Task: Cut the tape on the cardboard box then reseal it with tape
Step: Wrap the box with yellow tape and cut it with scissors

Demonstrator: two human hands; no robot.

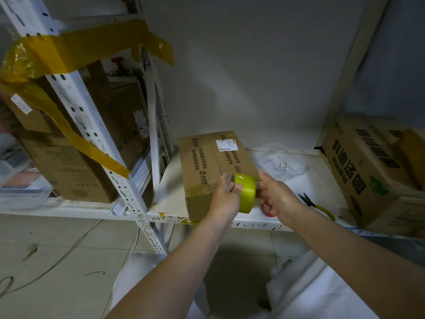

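A brown cardboard box (pixel 207 162) with printed text and a white label lies on the white shelf (pixel 322 180), its near end over the shelf's front edge. A yellow-green tape roll (pixel 247 192) is held upright at the box's near right corner. My left hand (pixel 226 194) grips the roll from the left, fingers through its core. My right hand (pixel 274 196) is at the roll's right side, fingers curled and pinching at the roll's edge. A red-handled object (pixel 268 211) lies just under my right hand.
Yellow-handled pliers (pixel 317 204) lie on the shelf right of my hands. A large printed carton (pixel 372 178) stands at the far right. Clear plastic wrap (pixel 280 162) lies behind. The left rack (pixel 78 107) holds cartons and hanging yellow tape strips. Cables lie on the tiled floor.
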